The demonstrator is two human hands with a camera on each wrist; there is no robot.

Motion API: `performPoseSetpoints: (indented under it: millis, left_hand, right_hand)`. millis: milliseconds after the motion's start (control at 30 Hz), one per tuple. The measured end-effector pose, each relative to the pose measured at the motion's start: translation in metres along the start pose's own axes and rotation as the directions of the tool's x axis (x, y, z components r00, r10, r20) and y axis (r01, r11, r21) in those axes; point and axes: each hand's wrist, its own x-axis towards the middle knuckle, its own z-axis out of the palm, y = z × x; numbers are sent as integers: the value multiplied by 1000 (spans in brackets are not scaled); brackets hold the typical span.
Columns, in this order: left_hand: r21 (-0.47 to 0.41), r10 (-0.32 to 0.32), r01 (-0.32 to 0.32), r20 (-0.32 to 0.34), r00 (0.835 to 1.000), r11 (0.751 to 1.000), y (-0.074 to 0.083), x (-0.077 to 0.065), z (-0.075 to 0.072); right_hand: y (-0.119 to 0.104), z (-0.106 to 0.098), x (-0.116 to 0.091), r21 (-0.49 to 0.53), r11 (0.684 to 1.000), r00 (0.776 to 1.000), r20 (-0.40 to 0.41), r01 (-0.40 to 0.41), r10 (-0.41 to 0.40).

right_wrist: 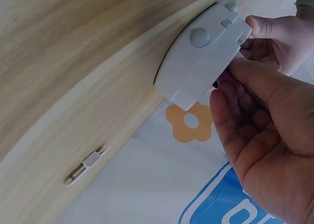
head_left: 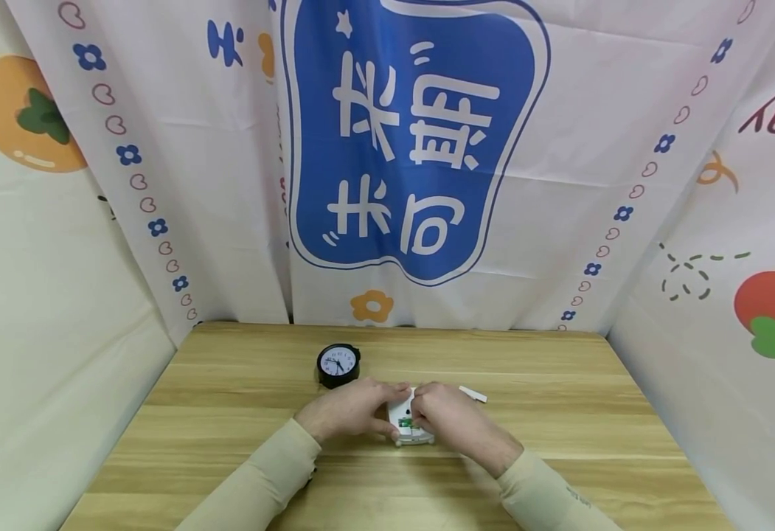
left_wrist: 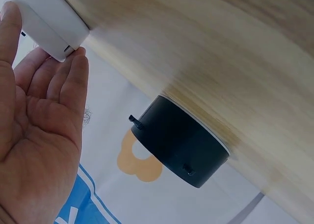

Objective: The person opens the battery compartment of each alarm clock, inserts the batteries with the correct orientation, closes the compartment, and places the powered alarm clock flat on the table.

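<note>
A white plastic device (head_left: 397, 410) with rounded feet lies on the table, its open back upward and a green part (head_left: 405, 423) showing in the recess. My left hand (head_left: 354, 409) grips its left side, thumb at the near edge and fingers at the far one. Over its right half is my right hand (head_left: 456, 420), fingers curled in at the back. In the right wrist view, thumb and forefinger come together beside a small black piece (right_wrist: 215, 84); I cannot tell whether they pinch anything. A small white cover-like piece (head_left: 473, 394) lies beyond the right hand.
A round black clock (head_left: 338, 363) stands beyond my left hand, its dial tilted upward. The wooden table (head_left: 560, 413) ends at a printed cloth backdrop (head_left: 526, 295), with cloth walls on both sides. A small dark object shows beside my left sleeve (head_left: 274, 468).
</note>
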Motion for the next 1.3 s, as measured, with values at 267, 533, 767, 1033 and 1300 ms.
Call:
performPoseSetpoints:
  millis: [267,533,767,1033,1300]
  left_hand:
    - [-6,-8,8,7,1000,1000,0,0,-2]
    - [-17,-20,20,14,1000,1000,-1,0,-1]
    - [-19,-23,23,23,999,1000,-1,1,0]
    - [-8,-26,26,34,999,1000,-2,1,0]
    - [-24,-39,40,29,999,999,-1,0,0]
  right_hand:
    - [1,3,-4,8,1000,1000,-29,-11,11]
    - [7,0,-6,148,988,999,-16,-38,40]
    - [18,1,-10,242,963,992,-16,-118,126]
    - [37,2,-15,326,921,974,-5,-213,227]
    - [57,3,-20,367,904,966,-47,-220,254]
